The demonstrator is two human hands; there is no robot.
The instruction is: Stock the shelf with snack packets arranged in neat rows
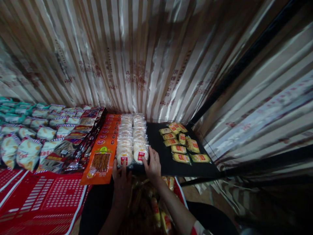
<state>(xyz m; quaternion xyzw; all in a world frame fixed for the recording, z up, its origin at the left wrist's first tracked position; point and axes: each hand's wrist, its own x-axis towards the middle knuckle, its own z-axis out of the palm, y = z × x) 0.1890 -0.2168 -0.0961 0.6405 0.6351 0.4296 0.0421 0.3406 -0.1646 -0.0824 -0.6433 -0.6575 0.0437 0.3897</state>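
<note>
Two neat rows of clear packets of round white rice crackers [126, 142] run back along a black shelf [168, 166]. My left hand [121, 179] is at the front of the left row, fingers against the side and face of the front packet. At the right row, my right hand [153, 164] has its fingers along the outer side of the front packet [140, 154] and its thumb on the face. Both hands are closed about these packets, which stay on the shelf. An orange bag of stick snacks [100, 160] lies just left of the rows.
Small yellow-wrapped cakes [178, 149] lie loosely on the shelf's right part. Dark red packets [80, 133] and white snack bags [30, 151] fill the left. Red baskets [63, 195] stand below. More yellow packets [156, 209] are under my arms. Metal bars [207, 101] and striped sheeting [137, 58] border the shelf.
</note>
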